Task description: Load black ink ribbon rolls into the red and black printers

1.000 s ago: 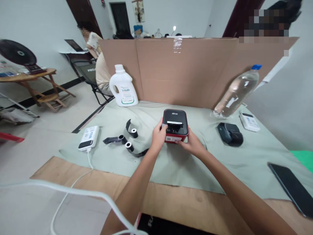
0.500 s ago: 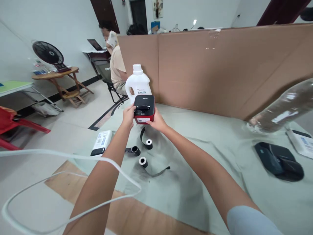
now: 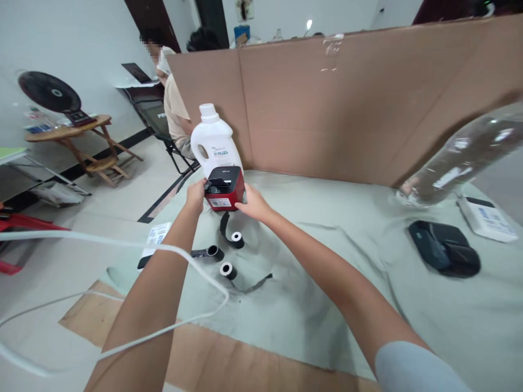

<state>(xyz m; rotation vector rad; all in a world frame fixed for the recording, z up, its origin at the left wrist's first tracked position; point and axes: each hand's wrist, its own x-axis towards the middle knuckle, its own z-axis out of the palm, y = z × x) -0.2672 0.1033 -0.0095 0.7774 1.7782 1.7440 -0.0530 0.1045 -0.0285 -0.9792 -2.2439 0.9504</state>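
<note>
Both my hands grip a small boxy red-and-black printer (image 3: pixel 236 190) at the middle left, in front of a white detergent bottle (image 3: pixel 218 139). My left hand (image 3: pixel 196 196) holds its left side and my right hand (image 3: pixel 254 203) its right side, fingers partly hidden. Its black top bears a dark flap, and a white label sits on its red front. Whether its base touches the cloth, I cannot tell. Nearer to me lie a black roll with a white core (image 3: pixel 237 239), a second black roll (image 3: pixel 215 252) and a third one (image 3: pixel 228 270), each with a loose strip.
A pale green cloth (image 3: pixel 286 316) covers the surface, backed by a cardboard panel (image 3: pixel 310 120). At right are a black device (image 3: pixel 444 249), a white box (image 3: pixel 486 219) and a clear plastic-wrapped bundle (image 3: pixel 453 163). A white cable (image 3: pixel 134 241) loops across my left forearm. A seated person (image 3: pixel 176 109) is beyond.
The view has swung rightward, so things sit further left. The printer has turned, showing more of its red right side, and its top flap looks more raised. Both hands keep their hold.
</note>
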